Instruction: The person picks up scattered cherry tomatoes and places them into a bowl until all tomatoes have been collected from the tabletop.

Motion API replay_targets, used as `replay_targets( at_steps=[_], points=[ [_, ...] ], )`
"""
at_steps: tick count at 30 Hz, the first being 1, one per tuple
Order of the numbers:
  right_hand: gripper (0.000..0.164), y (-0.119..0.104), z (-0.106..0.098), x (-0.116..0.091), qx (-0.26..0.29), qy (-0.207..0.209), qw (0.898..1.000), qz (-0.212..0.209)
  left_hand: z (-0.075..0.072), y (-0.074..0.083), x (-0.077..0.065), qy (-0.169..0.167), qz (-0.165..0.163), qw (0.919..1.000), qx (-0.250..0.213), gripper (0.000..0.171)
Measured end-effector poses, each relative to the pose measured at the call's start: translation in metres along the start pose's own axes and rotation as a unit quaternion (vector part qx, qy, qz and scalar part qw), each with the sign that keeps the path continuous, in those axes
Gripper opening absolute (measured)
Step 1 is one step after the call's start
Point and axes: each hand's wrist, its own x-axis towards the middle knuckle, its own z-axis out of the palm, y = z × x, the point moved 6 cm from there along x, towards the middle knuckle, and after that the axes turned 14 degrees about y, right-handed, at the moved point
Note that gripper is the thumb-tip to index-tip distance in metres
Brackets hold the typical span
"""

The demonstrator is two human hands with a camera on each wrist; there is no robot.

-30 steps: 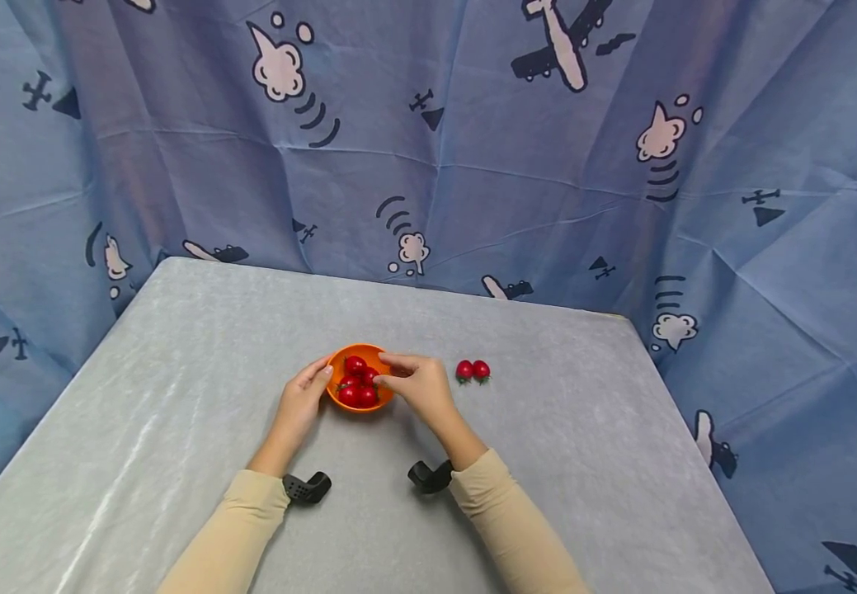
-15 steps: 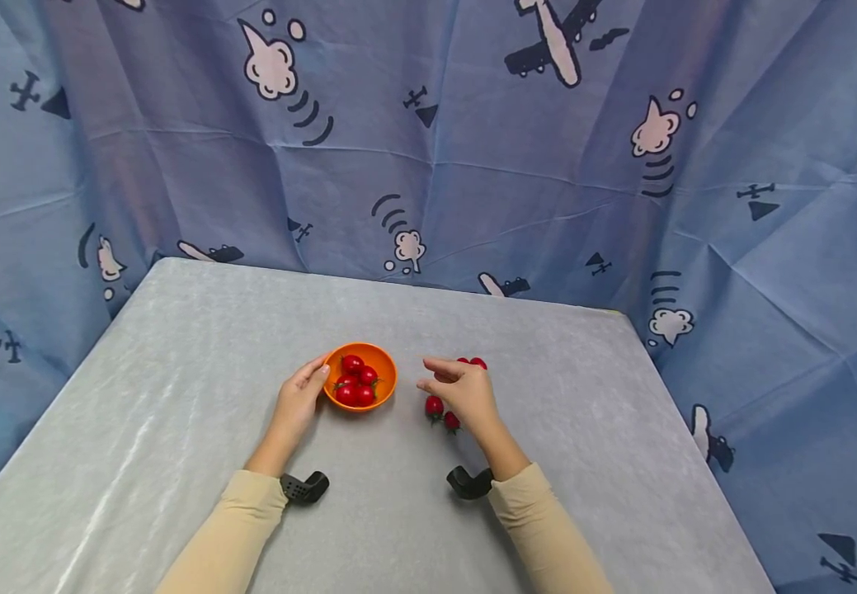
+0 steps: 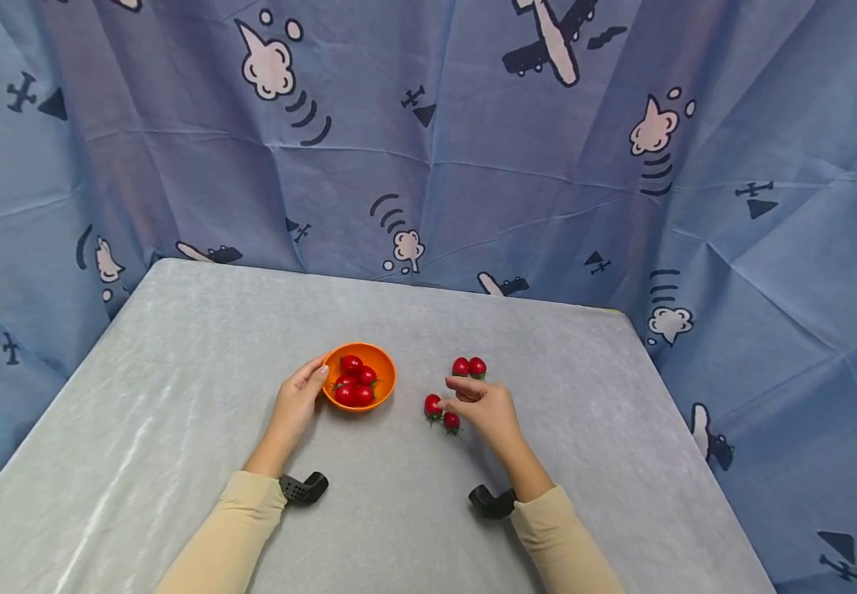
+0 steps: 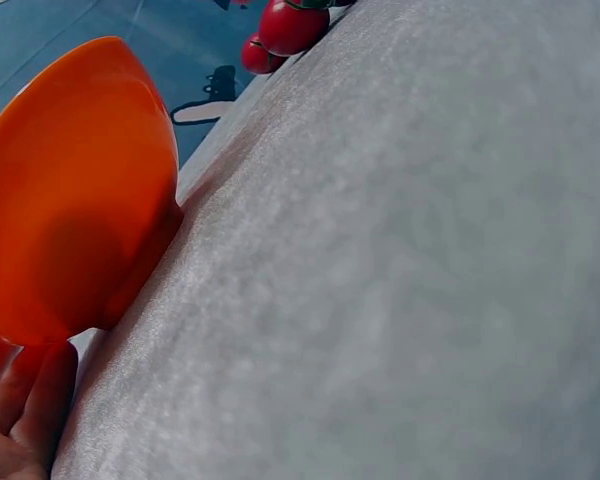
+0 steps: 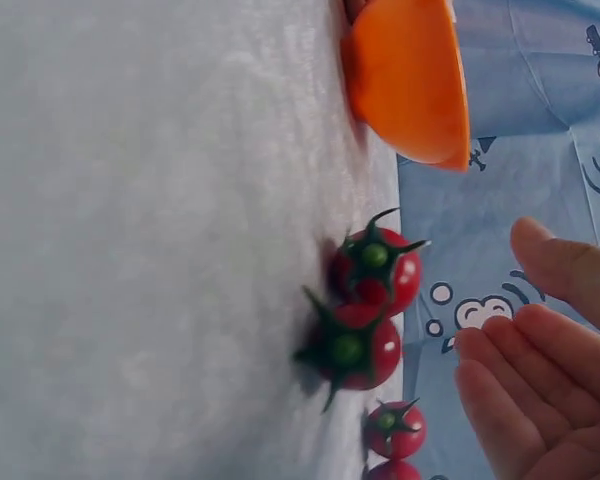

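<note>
An orange bowl with several red cherry tomatoes inside stands on the table. My left hand holds its left side, thumb at the rim, and the fingers lie along the outer wall in the left wrist view. To the right of the bowl, my right hand hovers with nothing in it, thumb and fingers apart. Two loose cherry tomatoes lie just left of its fingertips. Another pair of cherry tomatoes sits just beyond the hand. Green stems show up close on the nearer tomatoes in the right wrist view.
A pale grey cloth covers the table. Behind and around it hangs a blue curtain printed with planes and clouds. Each wrist carries a black camera mount.
My right hand has come away from the bowl and moved right, uncovering the nearer tomato pair and stopping beside it. The left hand stays at the bowl.
</note>
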Motion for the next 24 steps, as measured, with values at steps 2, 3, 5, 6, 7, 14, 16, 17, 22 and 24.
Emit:
replay_targets(
  at_steps=[2, 3, 5, 6, 7, 14, 16, 17, 22, 24],
  points=[
    [0.042, 0.002, -0.001, -0.002, 0.004, -0.002, 1.000, -0.003, 0.000, 0.000, 0.000, -0.001, 0.000, 1.0000, 0.005, 0.044],
    [0.043, 0.003, -0.002, -0.003, 0.006, -0.004, 1.000, -0.003, -0.001, 0.000, 0.000, -0.001, 0.000, 1.0000, 0.006, 0.044],
    [0.043, 0.005, -0.003, -0.006, 0.008, -0.005, 1.000, -0.004, -0.001, 0.001, 0.000, -0.002, 0.000, 1.0000, 0.007, 0.045],
    [0.043, 0.006, -0.004, -0.006, 0.007, -0.004, 1.000, -0.004, -0.001, 0.001, -0.001, -0.003, 0.001, 1.0000, 0.007, 0.045],
    [0.043, 0.008, -0.004, -0.007, 0.006, -0.003, 1.000, -0.003, 0.000, 0.001, -0.001, -0.004, 0.001, 1.0000, 0.007, 0.045],
    [0.042, 0.016, -0.005, -0.011, -0.001, -0.002, 1.000, 0.015, 0.000, 0.000, 0.000, -0.002, 0.001, 1.0000, -0.003, 0.044],
    [0.042, 0.019, -0.004, -0.012, -0.004, -0.002, 1.000, 0.016, 0.000, 0.000, 0.000, -0.002, 0.001, 1.0000, -0.005, 0.044],
    [0.042, 0.020, -0.004, -0.012, -0.006, -0.001, 1.000, 0.016, 0.000, 0.000, 0.000, -0.003, 0.001, 1.0000, -0.005, 0.044],
    [0.042, 0.024, -0.003, -0.012, -0.015, 0.004, 1.000, 0.010, 0.000, 0.000, 0.000, -0.004, -0.002, 1.0000, -0.008, 0.044],
    [0.042, 0.025, -0.003, -0.012, -0.023, 0.005, 1.000, 0.005, 0.000, 0.000, 0.000, -0.004, -0.004, 0.9999, -0.010, 0.044]
  ],
)
